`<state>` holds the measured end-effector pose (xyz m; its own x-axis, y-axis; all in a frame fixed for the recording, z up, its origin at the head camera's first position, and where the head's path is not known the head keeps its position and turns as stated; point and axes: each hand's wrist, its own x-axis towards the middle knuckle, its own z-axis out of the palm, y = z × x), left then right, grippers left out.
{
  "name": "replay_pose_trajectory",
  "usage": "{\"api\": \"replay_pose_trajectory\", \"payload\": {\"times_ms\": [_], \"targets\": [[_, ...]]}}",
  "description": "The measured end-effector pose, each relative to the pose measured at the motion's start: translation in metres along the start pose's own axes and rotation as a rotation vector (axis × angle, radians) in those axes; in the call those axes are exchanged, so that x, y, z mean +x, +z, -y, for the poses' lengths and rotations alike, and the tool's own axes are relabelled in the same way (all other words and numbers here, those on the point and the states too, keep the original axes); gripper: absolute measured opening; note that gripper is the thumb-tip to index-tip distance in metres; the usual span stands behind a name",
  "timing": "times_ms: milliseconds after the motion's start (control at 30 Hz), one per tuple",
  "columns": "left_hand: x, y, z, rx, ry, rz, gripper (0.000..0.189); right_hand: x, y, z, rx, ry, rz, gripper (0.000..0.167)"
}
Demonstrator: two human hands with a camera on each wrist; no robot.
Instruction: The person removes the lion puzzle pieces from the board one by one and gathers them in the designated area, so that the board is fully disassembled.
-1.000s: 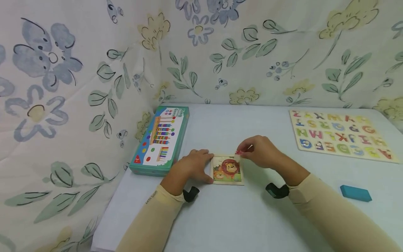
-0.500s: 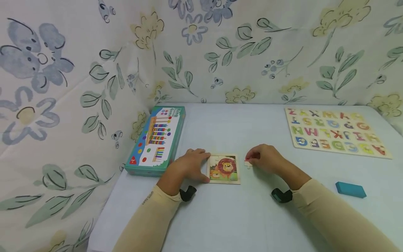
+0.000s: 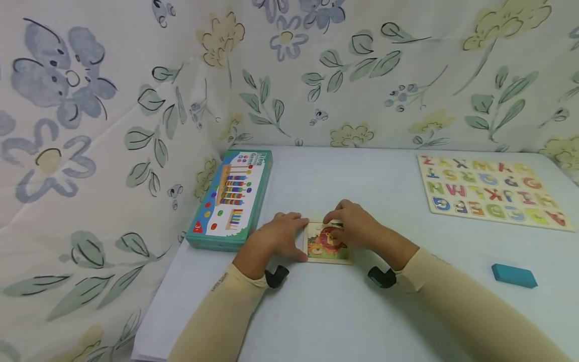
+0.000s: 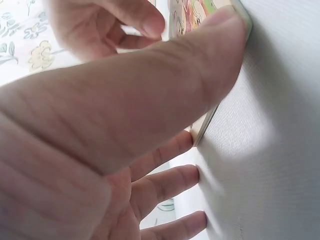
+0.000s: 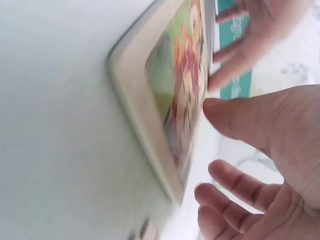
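Note:
A small square wooden jigsaw puzzle with a lion picture (image 3: 314,242) lies on the white table. My left hand (image 3: 281,236) rests along its left side, the thumb at the near corner and fingertips by the far one. The left wrist view shows that thumb (image 4: 165,90) straight across the frame's corner. My right hand (image 3: 357,227) reaches over the puzzle's right part and hides its upper right. In the right wrist view its thumb tip (image 5: 215,110) is right at the picture, fingers spread apart from it, nothing between them. A blurred loose puzzle piece (image 5: 146,231) lies beside the frame.
A teal ring-game box (image 3: 230,201) lies left of the left hand. An alphabet puzzle board (image 3: 493,193) is at the back right, with a blue block (image 3: 514,275) nearer on the right. A floral curtain (image 3: 362,100) hangs behind the table.
My right hand took a puzzle piece from the puzzle's upper right to the table on the right, let go of it, and came back over the puzzle. The left hand stayed at the frame.

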<state>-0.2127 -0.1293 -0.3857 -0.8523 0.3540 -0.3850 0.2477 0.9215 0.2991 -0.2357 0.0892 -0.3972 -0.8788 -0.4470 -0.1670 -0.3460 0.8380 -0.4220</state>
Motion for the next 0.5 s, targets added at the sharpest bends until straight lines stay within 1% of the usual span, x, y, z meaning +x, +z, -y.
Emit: {"api": "replay_pose_trajectory", "payload": {"times_ms": [67, 233, 367, 500], "targets": [[0.001, 0.0, 0.0, 0.006, 0.002, 0.005, 0.091, 0.004, 0.004, 0.006, -0.022, -0.023, 0.006, 0.028], [0.003, 0.001, -0.002, 0.023, 0.006, 0.01, 0.093, 0.008, 0.009, 0.012, -0.068, -0.025, 0.012, 0.026], [0.003, 0.001, -0.001, 0.02, -0.004, 0.012, 0.093, 0.009, 0.01, 0.014, -0.072, -0.053, -0.022, 0.025], [0.003, 0.001, 0.001, 0.016, -0.005, 0.008, 0.093, 0.01, 0.011, 0.016, -0.055, -0.112, -0.067, 0.026]]}}
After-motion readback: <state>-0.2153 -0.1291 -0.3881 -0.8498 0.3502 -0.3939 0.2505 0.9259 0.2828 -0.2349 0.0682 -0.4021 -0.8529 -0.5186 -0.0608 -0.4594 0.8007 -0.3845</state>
